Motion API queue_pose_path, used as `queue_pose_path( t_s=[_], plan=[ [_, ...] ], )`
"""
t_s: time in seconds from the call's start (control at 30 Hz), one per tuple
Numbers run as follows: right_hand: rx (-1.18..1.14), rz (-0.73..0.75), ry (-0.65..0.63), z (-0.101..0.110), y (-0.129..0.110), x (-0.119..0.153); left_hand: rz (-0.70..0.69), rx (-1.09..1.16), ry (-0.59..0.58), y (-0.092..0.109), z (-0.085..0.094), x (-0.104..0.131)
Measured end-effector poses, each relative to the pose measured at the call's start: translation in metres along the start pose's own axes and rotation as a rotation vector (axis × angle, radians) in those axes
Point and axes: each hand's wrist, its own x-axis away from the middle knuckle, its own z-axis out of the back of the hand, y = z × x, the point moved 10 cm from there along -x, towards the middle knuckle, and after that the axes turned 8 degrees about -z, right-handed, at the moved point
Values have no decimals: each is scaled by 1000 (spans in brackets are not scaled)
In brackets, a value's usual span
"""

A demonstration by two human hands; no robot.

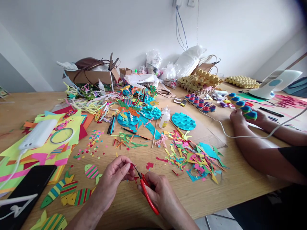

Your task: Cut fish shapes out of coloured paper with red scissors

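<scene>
My left hand point(120, 172) is closed in a pinch on a tiny dark red paper piece point(132, 166), near the table's front edge. To its right, my right hand point(157, 188) is wrapped round red-handled scissors point(149, 198), whose tips point up-left at that piece. Small red paper scraps point(149, 165) lie just beyond my hands. Left of my left hand are striped paper fish point(91, 171), some partly overlapping. A heap of cut coloured paper scraps point(192, 159) lies to the right of my right hand.
Another person's hands point(238, 117) hold a painted egg-carton strip point(243, 107) at the right. A glue bottle point(164, 118) stands mid-table near blue carton pieces point(183, 121). A black phone point(31, 191) and white power bank point(38, 134) lie left. A white cable point(225, 134) crosses right.
</scene>
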Motion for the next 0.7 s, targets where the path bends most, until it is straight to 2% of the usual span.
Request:
queue_pose_path(
  t_s=[0.7],
  plan=[
    [14, -31, -26, -3, 5, 3, -4, -142, -75, -5, -5, 0]
  ],
)
